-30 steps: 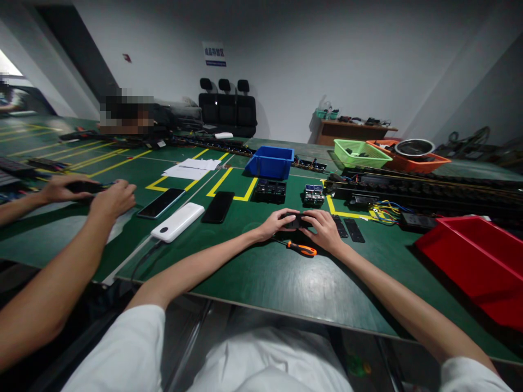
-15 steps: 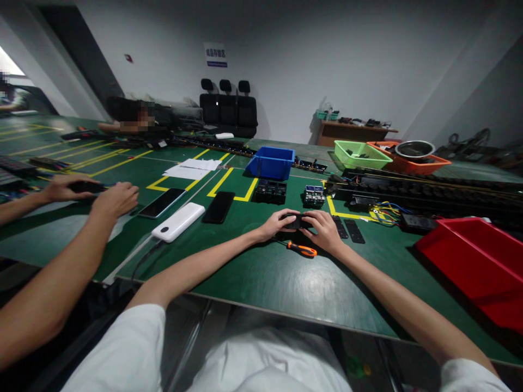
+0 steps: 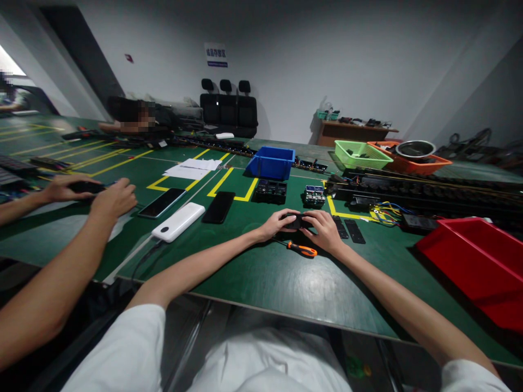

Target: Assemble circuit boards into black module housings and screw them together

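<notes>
Between my two hands is a small black rectangular part (image 3: 297, 221), mostly covered by fingers, so its exact kind does not show. My left hand (image 3: 278, 224) grips its left end and my right hand (image 3: 324, 230) its right end. On the table just below lies an orange-and-black screwdriver (image 3: 302, 249), its shaft pointing left. Flat black plates (image 3: 354, 231) rest right of my right hand. Beyond my hands stand a small metallic module (image 3: 314, 196) and a black module with square openings (image 3: 270, 191).
A black phone (image 3: 219, 207), a white power bank (image 3: 178, 222) and another phone (image 3: 162, 202) lie to the left. A blue bin (image 3: 270, 163) stands behind, a red bin (image 3: 469, 261) at right. Wired black assemblies (image 3: 425, 188) run along the right. A co-worker's hands (image 3: 114, 200) work at far left.
My hands and the black part stay in place. The co-worker's nearer hand at the left has shifted slightly.
</notes>
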Demonstrator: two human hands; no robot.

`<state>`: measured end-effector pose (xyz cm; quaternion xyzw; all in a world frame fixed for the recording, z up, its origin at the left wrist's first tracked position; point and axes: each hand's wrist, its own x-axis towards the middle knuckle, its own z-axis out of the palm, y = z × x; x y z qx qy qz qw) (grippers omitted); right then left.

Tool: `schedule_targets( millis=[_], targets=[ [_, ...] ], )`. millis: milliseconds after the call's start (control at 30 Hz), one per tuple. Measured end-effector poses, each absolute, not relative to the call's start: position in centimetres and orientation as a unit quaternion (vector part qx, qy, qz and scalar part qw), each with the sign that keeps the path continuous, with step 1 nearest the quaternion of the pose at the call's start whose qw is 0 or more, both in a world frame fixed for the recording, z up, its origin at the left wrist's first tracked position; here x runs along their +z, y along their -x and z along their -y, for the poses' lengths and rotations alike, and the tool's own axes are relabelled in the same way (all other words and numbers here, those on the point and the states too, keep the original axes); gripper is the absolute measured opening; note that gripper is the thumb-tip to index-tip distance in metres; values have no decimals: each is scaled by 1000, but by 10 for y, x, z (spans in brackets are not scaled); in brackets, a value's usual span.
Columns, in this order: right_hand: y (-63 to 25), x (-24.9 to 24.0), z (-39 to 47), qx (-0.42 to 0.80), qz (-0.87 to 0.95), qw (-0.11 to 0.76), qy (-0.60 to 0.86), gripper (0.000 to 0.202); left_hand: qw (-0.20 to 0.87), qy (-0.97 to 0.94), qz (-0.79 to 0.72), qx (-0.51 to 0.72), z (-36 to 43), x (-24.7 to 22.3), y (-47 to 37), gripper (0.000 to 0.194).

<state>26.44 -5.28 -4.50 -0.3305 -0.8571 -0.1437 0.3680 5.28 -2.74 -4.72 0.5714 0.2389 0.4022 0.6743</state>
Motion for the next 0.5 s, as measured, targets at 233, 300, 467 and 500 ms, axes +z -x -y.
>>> schedule_targets(
  millis=[233, 300, 467, 500],
  targets=[
    [-264, -45, 53, -144, 857, 367, 332, 28, 672, -577, -238, 398, 28, -46, -53, 42],
    [-264, -45, 52, -145, 857, 367, 331, 28, 673, -576, -240, 397, 28, -46, -53, 43],
    [-264, -45, 53, -144, 857, 364, 335, 28, 671, -573, -246, 401, 27, -47, -53, 44],
    [-264, -45, 53, -144, 857, 364, 335, 28, 671, -573, -247, 401, 28, -47, -53, 44]
  ],
)
